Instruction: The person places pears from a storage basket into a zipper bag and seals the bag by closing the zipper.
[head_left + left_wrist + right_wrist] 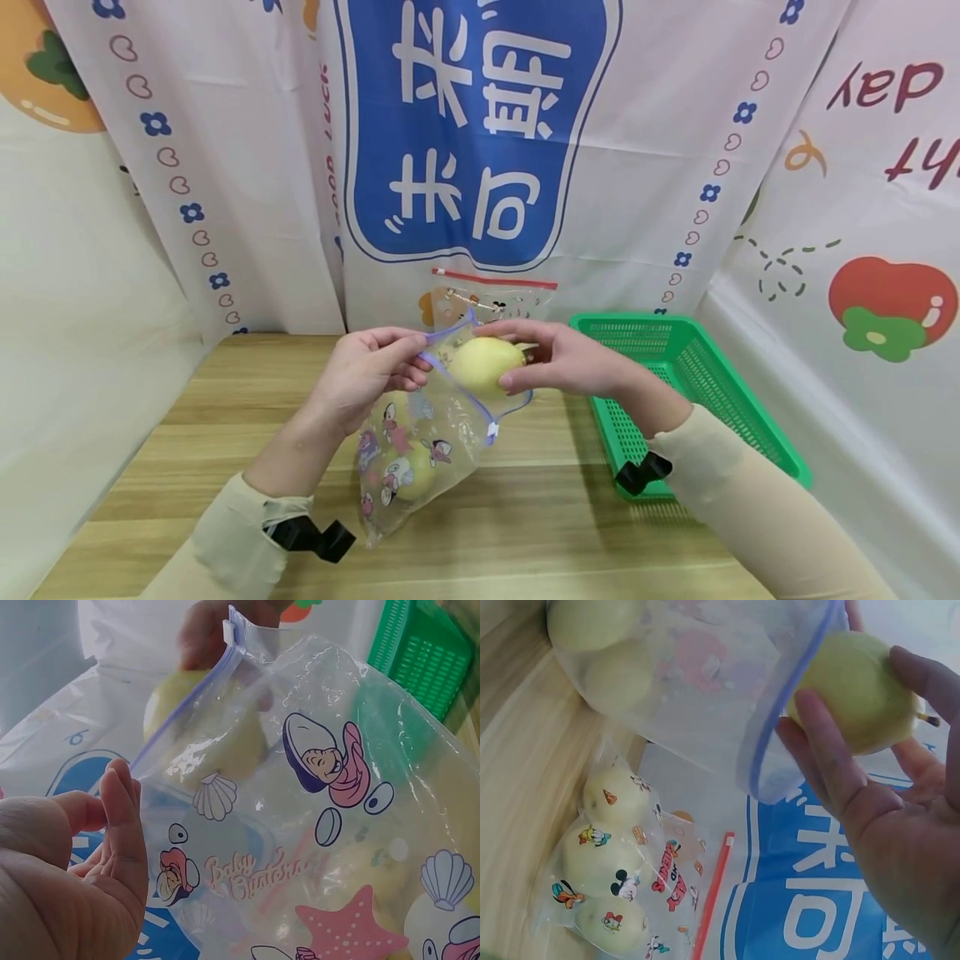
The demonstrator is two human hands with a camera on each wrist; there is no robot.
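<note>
My left hand (375,367) pinches the purple-edged rim of a clear printed zip bag (450,433) between thumb and fingers. The bag's mouth is spread open, and in the right wrist view pale yellow-green fruit (619,675) sits at its bottom. In my right hand (558,354) is a yellow-green pear (483,364) with a short dark stem (928,719), gripped by thumb and fingers at the bag's mouth. Through the film in the left wrist view, the pear (202,727) looks blurred.
Behind the hands, a second zip bag with a red slider strip (495,279) leans at the curtain; several pale round fruits (604,859) fill it. A green plastic basket (738,392) stands at the right on the wooden table (225,417). Printed cloth (645,167) hangs behind.
</note>
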